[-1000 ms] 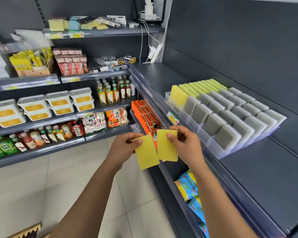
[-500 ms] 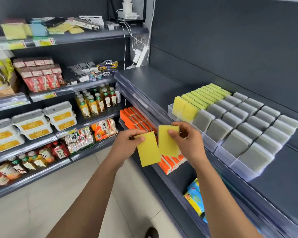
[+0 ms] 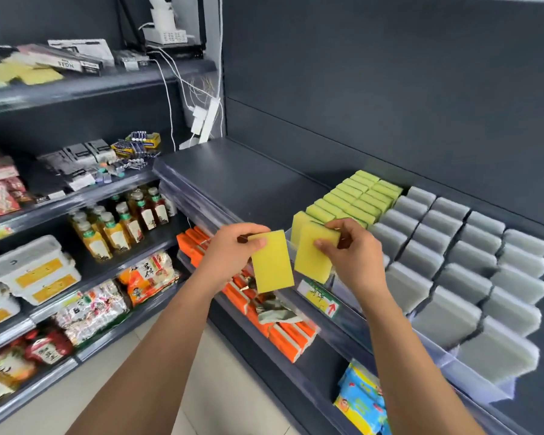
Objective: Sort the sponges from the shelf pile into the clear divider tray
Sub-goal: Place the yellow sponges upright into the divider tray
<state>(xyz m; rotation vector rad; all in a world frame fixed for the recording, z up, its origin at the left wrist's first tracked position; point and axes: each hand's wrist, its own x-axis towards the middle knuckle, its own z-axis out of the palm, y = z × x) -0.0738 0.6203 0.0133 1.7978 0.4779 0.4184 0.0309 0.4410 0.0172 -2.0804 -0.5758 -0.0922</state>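
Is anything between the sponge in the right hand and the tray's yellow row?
Nothing visible is in the way. The right hand holds the sponge directly in front of the yellow row in the tray.

Pinching a yellow sponge [image 3: 272, 262] by its top edge in the left hand [image 3: 233, 255], thumb on the face, holding it upright in front of the orange packs [image 3: 283, 334] on the lower shelf. Gripping a second sponge [image 3: 314, 252] in the right hand [image 3: 355, 259], thumb across the front, fingers curling over the top, just beside the first and right at the near-left corner of the tray [image 3: 484, 387]. Looking past both at green sponges [image 3: 352, 199] standing in the tray's two left rows, grey sponges [image 3: 446, 262] packing the rows to the right. Catching bottles [image 3: 123, 221] and white tubs [image 3: 35, 271] off to the left.
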